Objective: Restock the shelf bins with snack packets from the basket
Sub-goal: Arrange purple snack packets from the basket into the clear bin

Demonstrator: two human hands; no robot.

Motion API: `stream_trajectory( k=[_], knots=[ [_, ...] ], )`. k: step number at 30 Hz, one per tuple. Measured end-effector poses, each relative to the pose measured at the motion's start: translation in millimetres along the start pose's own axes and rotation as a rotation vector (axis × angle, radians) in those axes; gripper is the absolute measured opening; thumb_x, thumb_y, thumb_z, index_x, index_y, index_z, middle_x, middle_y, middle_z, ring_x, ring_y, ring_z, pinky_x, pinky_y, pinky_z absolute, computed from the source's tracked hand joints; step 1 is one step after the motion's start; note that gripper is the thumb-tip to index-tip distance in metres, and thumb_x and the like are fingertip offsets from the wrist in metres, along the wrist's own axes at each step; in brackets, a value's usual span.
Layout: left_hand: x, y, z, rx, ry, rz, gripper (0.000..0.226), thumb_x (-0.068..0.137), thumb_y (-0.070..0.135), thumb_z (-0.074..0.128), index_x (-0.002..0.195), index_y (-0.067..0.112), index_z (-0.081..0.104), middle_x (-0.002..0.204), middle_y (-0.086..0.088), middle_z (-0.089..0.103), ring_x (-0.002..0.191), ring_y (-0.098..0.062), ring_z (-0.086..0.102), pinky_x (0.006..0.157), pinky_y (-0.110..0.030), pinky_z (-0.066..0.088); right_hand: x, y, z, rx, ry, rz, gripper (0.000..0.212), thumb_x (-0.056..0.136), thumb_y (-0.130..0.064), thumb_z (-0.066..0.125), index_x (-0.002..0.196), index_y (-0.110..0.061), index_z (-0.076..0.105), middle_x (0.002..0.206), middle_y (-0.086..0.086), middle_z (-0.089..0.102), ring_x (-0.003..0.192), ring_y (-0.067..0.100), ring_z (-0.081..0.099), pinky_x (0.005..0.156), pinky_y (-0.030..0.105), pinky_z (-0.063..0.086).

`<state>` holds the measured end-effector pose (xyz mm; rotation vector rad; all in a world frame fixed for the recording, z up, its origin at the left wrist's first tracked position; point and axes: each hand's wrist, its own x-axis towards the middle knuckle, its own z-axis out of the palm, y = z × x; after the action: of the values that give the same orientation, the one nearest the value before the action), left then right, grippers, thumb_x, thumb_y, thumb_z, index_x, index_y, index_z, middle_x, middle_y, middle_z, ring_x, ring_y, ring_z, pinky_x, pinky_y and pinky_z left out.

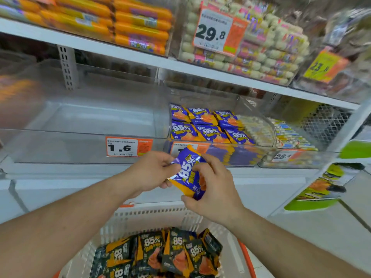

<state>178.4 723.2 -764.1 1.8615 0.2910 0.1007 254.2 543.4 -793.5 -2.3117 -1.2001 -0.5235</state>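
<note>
Both hands hold one purple and orange snack packet (188,173) marked 85% in front of the middle shelf. My left hand (154,170) pinches its upper left edge. My right hand (212,187) grips its right side and lower corner. Just behind it is a clear shelf bin (251,157) with several matching purple packets (208,127) laid in rows. To the left stands a clear bin (60,145) with nothing in it, tagged 1.6. Below my arms a white basket (152,217) holds several dark 85% packets (176,253).
The upper shelf (124,55) carries orange sausages (130,23) and a bin of white and pink sticks (271,55) tagged 29.8. Right of the purple bin is another clear bin of pale snacks (291,137). A side rack with green and yellow packs (321,185) hangs at right.
</note>
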Motion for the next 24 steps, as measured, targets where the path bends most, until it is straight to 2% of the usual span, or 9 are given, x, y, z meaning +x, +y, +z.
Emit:
stream_trajectory(
  k=[2, 4, 7, 9, 12, 16, 19, 22, 24],
  knots=[
    [4, 10, 3, 0.069, 0.102, 0.09, 0.022, 0.099, 0.027, 0.054, 0.086, 0.015, 0.067, 0.073, -0.004, 0.068, 0.055, -0.01, 0.061, 0.056, -0.028, 0.052, 10, 2, -10, 0.025, 0.08, 0.036, 0.065, 0.053, -0.051, 0.067, 0.109, -0.019, 0.059, 0.13, 0.004, 0.052, 0.116, 0.027, 0.056, 0.088, 0.041, 0.049],
    [9, 15, 4, 0.324, 0.29, 0.314, 0.03, 0.097, 0.04, 0.048, 0.09, 0.019, 0.068, 0.075, 0.002, 0.068, 0.069, -0.016, 0.062, 0.066, -0.034, 0.052, 28, 9, -25, 0.032, 0.158, 0.093, 0.064, 0.054, -0.051, 0.066, 0.109, -0.019, 0.059, 0.123, 0.002, 0.055, 0.113, 0.025, 0.055, 0.086, 0.04, 0.046],
    [17, 15, 2, 0.773, 0.553, 0.646, 0.041, 0.085, 0.044, 0.046, 0.113, 0.021, 0.066, 0.104, -0.001, 0.065, 0.093, -0.027, 0.059, 0.081, -0.038, 0.045, 66, 36, -49, -0.035, 0.21, 0.263, 0.064, 0.057, -0.054, 0.065, 0.111, -0.019, 0.058, 0.106, 0.0, 0.057, 0.103, 0.025, 0.055, 0.082, 0.041, 0.045],
    [25, 8, 1, 0.99, 0.593, 0.621, 0.056, 0.075, 0.042, 0.056, 0.127, 0.022, 0.059, 0.13, -0.008, 0.053, 0.114, -0.033, 0.05, 0.088, -0.044, 0.039, 93, 62, -61, -0.101, 0.147, 0.416, 0.064, 0.063, -0.051, 0.073, 0.115, -0.019, 0.055, 0.105, 0.001, 0.056, 0.106, 0.027, 0.055, 0.086, 0.04, 0.046],
    [37, -9, 1, 1.12, 0.489, 0.501, 0.077, 0.062, 0.038, 0.073, 0.136, 0.027, 0.053, 0.151, -0.012, 0.035, 0.132, -0.035, 0.038, 0.093, -0.051, 0.04, 123, 97, -67, -0.214, 0.006, 0.571, 0.073, 0.069, -0.056, 0.072, 0.129, -0.021, 0.049, 0.123, 0.01, 0.054, 0.118, 0.033, 0.052, 0.094, 0.04, 0.043],
    [42, -19, 3, 1.141, 0.438, 0.445, 0.086, 0.052, 0.028, 0.081, 0.135, 0.027, 0.057, 0.154, -0.014, 0.031, 0.129, -0.032, 0.047, 0.088, -0.047, 0.043, 143, 119, -61, -0.368, -0.131, 0.653, 0.078, 0.075, -0.065, 0.064, 0.136, -0.021, 0.043, 0.136, 0.019, 0.049, 0.127, 0.038, 0.047, 0.101, 0.042, 0.039],
    [43, -20, 3, 1.15, 0.458, 0.473, 0.085, 0.052, 0.026, 0.079, 0.134, 0.025, 0.057, 0.155, -0.014, 0.031, 0.126, -0.033, 0.05, 0.088, -0.046, 0.044, 146, 127, -51, -0.404, -0.27, 0.744, 0.077, 0.069, -0.07, 0.062, 0.13, -0.023, 0.052, 0.137, 0.018, 0.051, 0.126, 0.037, 0.049, 0.103, 0.042, 0.041],
    [42, -22, 2, 1.174, 0.475, 0.488, 0.085, 0.052, 0.024, 0.078, 0.134, 0.024, 0.056, 0.154, -0.015, 0.032, 0.123, -0.034, 0.052, 0.088, -0.047, 0.044, 147, 135, -41, -0.445, -0.454, 0.815, 0.084, 0.052, -0.069, 0.057, 0.117, -0.016, 0.062, 0.126, 0.016, 0.06, 0.112, 0.036, 0.059, 0.096, 0.041, 0.049],
    [42, -21, 3, 1.186, 0.473, 0.481, 0.085, 0.053, 0.025, 0.078, 0.135, 0.023, 0.056, 0.155, -0.016, 0.032, 0.123, -0.034, 0.053, 0.089, -0.048, 0.044, 148, 135, -42, -0.474, -0.522, 0.79, 0.063, 0.066, -0.058, 0.06, 0.11, -0.014, 0.065, 0.114, 0.013, 0.064, 0.101, 0.032, 0.062, 0.084, 0.033, 0.051]
  ],
)
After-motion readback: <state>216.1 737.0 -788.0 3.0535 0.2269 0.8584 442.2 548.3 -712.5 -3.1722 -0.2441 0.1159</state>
